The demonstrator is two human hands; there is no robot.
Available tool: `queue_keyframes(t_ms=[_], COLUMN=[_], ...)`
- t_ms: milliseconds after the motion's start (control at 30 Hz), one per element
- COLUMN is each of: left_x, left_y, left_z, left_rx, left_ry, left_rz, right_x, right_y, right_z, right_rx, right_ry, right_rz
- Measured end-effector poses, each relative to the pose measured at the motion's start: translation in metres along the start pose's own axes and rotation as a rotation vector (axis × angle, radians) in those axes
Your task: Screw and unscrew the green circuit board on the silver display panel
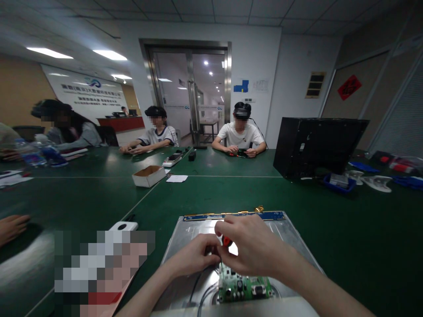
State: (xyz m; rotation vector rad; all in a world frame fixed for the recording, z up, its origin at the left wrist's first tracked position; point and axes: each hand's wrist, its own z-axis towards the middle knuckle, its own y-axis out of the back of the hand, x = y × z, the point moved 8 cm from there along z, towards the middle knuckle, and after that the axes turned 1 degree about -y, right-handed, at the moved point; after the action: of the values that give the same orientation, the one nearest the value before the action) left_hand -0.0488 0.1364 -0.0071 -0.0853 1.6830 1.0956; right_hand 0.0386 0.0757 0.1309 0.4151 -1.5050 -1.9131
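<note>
A flat silvery metal panel [178, 251] lies on the green table, with a narrow blue circuit strip [274, 215] along its far edge. Near its close end sits a green circuit board [244, 286], with dark cables to its left. My right hand [251, 246] is closed round a red and black tool [226, 241], held over the panel just beyond the board. My left hand [200, 255] is pinched beside the tool's lower end, at the board's far left corner; what its fingertips hold, if anything, is hidden.
Left of the panel lies a white device [124, 226]. Farther off stand an open cardboard box [148, 177] and a paper [177, 178]. A black monitor casing [313, 147] and a blue tray [339, 184] are at the right. Several people sit round the table [241, 193].
</note>
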Motion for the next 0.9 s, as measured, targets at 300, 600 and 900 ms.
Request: queue_keyframes(t_ms=[300,600,900], left_x=[-0.006,-0.007,-0.002], left_y=[0.001,0.003,0.001], left_z=[-0.001,-0.002,-0.001], left_rx=[0.008,-0.001,0.013], left_ry=[-0.009,0.004,0.027], left_rz=[0.006,0.026,0.009], right_x=[-0.009,-0.011,-0.012], right_y=[-0.004,-0.001,0.0], right_z=[0.003,0.001,0.003], right_rx=[0.012,0.007,0.012], right_ry=[-0.082,-0.042,-0.087], right_rz=[-0.022,0.006,-0.019])
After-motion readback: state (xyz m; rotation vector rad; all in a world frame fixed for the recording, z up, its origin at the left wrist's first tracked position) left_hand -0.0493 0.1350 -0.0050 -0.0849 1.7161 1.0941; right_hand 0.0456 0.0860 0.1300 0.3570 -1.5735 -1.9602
